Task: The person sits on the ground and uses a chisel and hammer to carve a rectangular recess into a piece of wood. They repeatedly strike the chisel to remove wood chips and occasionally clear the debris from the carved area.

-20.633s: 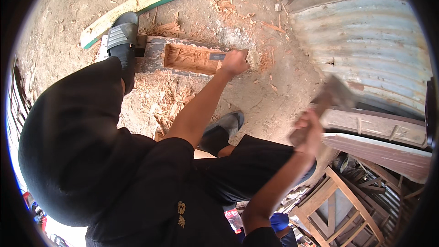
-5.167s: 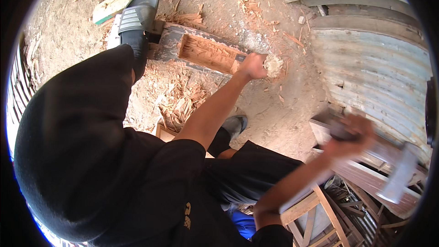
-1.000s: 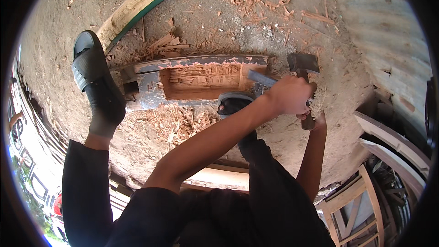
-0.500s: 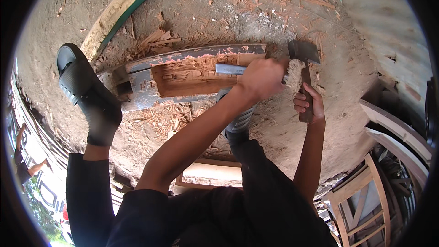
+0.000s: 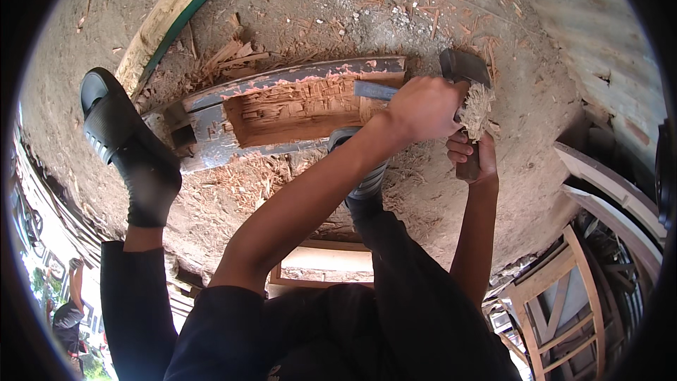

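Observation:
My left hand [image 5: 425, 107] is closed around a chisel [image 5: 376, 90], whose flat blue-grey blade points left over the right end of a hollowed-out wooden piece [image 5: 204, 137]. The chisel's frayed, fibrous butt [image 5: 477, 107] sticks out past the fist on the right. Fingers of my right hand [image 5: 476, 156] wrap around the wooden handle of a hammer [image 5: 465, 65], with its dark head up beyond the chisel butt. The frayed butt overlaps the hammer handle in view; whether they touch I cannot tell. Splintered wood lines the long recess in the piece, and its outside has worn grey paint.
My sandalled left foot [image 5: 116, 116] is beside the piece's left end; my other foot [image 5: 363, 169] is at its near edge. A curved green-edged timber [image 5: 166, 25] lies at far left. Wood chips [image 5: 243, 183] litter the dirt. Wooden frames [image 5: 557, 303] stand at right.
The chisel and my left hand have shifted slightly right, with the frayed butt moving right across the hammer handle. My right hand has slid or moved a little nearer the chisel.

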The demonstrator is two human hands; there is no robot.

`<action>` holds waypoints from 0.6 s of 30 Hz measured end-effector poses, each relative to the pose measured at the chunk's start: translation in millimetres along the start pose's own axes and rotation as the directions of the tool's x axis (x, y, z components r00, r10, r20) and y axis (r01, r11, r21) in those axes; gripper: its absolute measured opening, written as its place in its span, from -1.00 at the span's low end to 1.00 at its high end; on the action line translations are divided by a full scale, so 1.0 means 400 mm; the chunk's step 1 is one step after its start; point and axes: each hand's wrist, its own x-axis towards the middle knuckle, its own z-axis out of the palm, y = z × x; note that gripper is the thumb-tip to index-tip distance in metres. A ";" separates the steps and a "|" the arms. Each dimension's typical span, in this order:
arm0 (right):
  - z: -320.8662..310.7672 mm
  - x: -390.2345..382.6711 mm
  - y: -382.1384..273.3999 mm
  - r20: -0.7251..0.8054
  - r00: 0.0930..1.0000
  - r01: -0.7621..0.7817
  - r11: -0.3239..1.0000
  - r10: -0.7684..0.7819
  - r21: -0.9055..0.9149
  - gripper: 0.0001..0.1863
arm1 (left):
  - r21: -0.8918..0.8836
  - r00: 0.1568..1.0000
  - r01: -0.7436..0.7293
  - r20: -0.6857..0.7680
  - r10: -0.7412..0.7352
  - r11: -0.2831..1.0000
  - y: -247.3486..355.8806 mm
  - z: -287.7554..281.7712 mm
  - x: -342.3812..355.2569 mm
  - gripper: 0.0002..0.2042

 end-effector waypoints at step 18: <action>0.031 0.001 0.017 -0.089 0.993 0.077 0.996 -0.073 0.047 -0.81 | 0.014 0.995 -0.043 -0.086 0.044 0.999 -0.003 0.009 -0.029 -0.65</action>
